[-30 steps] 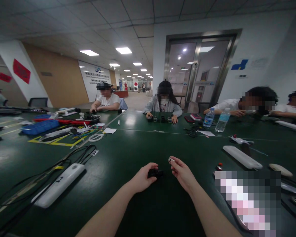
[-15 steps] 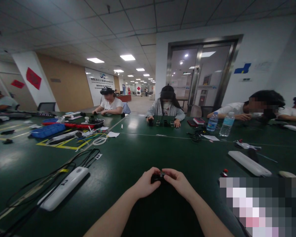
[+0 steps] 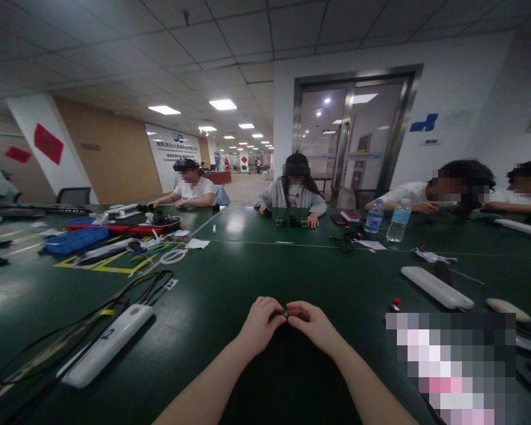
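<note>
Both of my hands are together above the near middle of the dark green table. Between the fingertips is a small dark object, mostly covered by fingers; its kind cannot be made out. My left hand is closed on its left side, thumb and fingers pinched together. My right hand is curled at its right side, with thumb and forefinger tips at the object.
A white power strip with black cables lies at the left. Farther off are a blue tray, a white cable coil, two water bottles and another white strip. Several people sit around the table, one person directly opposite.
The view has turned slightly right, so surroundings shift left. My left hand has turned more over the small dark object, and less of it shows between my fingers.
</note>
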The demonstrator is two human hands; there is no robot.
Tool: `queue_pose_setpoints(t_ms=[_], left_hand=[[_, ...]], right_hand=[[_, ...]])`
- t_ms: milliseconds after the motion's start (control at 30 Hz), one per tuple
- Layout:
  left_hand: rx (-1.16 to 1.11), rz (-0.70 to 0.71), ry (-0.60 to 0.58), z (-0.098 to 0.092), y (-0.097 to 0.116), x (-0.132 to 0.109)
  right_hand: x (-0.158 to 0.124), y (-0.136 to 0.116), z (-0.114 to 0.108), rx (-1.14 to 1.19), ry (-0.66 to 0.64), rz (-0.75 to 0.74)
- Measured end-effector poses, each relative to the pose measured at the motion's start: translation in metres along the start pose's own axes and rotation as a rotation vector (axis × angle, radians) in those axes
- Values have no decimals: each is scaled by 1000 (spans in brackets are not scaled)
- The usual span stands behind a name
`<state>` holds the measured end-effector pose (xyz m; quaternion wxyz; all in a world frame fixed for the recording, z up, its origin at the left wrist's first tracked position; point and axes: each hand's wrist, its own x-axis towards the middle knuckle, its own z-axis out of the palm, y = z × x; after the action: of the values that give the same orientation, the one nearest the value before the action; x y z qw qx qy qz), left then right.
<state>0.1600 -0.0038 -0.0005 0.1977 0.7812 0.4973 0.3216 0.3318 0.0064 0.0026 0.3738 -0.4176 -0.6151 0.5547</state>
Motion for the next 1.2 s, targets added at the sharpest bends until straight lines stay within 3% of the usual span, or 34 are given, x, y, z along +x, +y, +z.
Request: queue_pose_setpoints(t_ms=[233,467,567,700,1000,1100,1200], left_hand=[[36,-115,-114,0,3,-3],[251,-42,-167,-9,-2,-7],[308,-64,-162,-21,-11,-10],[385,-166,-106,-51,-39,-21],[587,-480,-8,-158,-123,-81],[565,-495,10,-175,-130,-91],[530,-500,45,-178,-125,-90]], right_hand=[[-1,-1,-4,41,40,36],[0,1,-14,196,205,114],[1,3,-15,228,208,121],[0,3,-17,231,179,127],[3,6,-17,241,187,120],[3,7,-17,241,175,132],[1,4,-18,231,189,150]])
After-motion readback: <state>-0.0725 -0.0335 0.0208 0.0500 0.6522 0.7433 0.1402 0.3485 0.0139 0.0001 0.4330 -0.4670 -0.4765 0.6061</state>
